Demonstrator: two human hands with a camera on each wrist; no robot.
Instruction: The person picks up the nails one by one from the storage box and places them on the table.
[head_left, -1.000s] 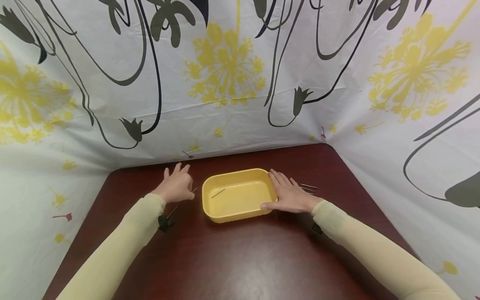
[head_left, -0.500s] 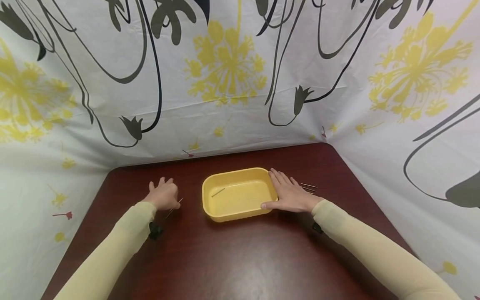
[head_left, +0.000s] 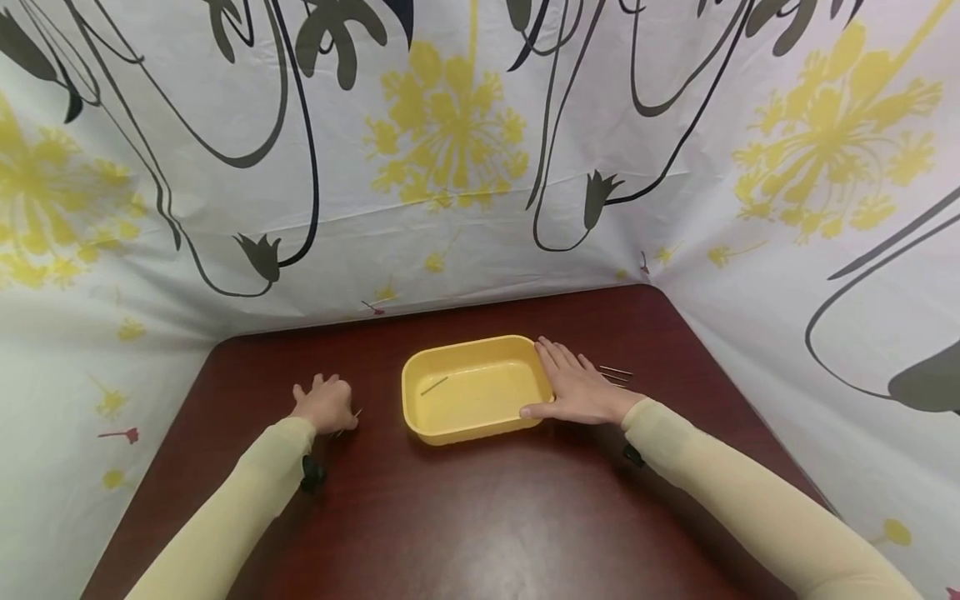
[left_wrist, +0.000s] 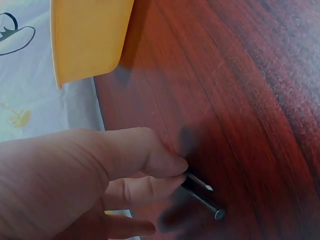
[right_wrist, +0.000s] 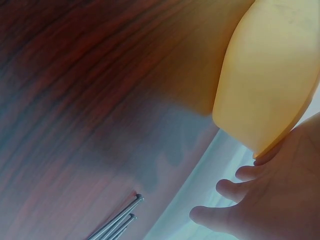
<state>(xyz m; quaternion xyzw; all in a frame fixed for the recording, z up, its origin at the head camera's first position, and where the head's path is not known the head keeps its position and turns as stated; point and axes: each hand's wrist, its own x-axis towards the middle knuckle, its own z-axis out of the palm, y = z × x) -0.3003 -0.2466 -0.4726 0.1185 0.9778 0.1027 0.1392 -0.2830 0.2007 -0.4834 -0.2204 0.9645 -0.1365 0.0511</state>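
My left hand [head_left: 324, 406] is low over the table's left side, thumb and finger pinching a nail [left_wrist: 200, 181] whose pointed tip sticks out in the left wrist view. Right beside that tip, a second nail [left_wrist: 204, 201] shows its round head; its other end is hidden by the fingertips. My right hand [head_left: 577, 392] rests with straight fingers across the right end of a yellow plastic box [head_left: 472, 429], thumb at the near rim. Inside the box lies one nail [head_left: 434, 386].
Several nails [right_wrist: 117, 220] lie side by side on the dark red wooden table [head_left: 480, 517], to the right of the box. A patterned white cloth [head_left: 450, 275] hangs along the back and both sides of the table.
My left hand has moved left and nearer to me, away from the box, with a nail in its fingers, down to the nail on the left. My right hand and the box stay put.
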